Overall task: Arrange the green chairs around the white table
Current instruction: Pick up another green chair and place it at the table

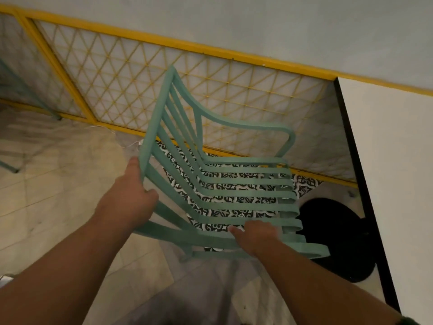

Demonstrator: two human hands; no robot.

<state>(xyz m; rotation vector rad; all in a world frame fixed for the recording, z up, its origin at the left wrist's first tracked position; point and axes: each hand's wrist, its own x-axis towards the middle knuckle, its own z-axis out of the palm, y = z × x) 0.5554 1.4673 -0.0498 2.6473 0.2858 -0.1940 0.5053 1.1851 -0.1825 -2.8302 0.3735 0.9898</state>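
A green chair (pixel 218 174) sits in the middle of the frame. It is a soft, pale green, like mint. It is made of long flat bars with gaps between them. The bars run down the back, bend, and run along the seat in one smooth curve. Through the gaps a black and white patterned floor (pixel 210 207) shows. The chair has a curved armrest on its far side, toward the upper right of the chair. Another armrest runs along the near side, low in the frame.

The person's left hand (pixel 130 195) is at the left of the middle. It is closed around the top edge of the chair back, with the thumb up along the bar. The right hand (pixel 255 234) is lower and to the right. It rests on the near armrest, and its fingers curl over that bar. Both bare arms reach in from the bottom of the frame.

The white table (pixel 393 172) fills the right side of the frame. It has a thin black edge. Its round black base (pixel 337 240) sits on the floor under it, just beside the front of the chair seat. The seat faces the table.

Behind the chair, a yellow fence (pixel 145 73) with a criss-cross pattern runs across the upper part of the frame. At the far left, thin green legs of another chair (pixel 30 95) show.
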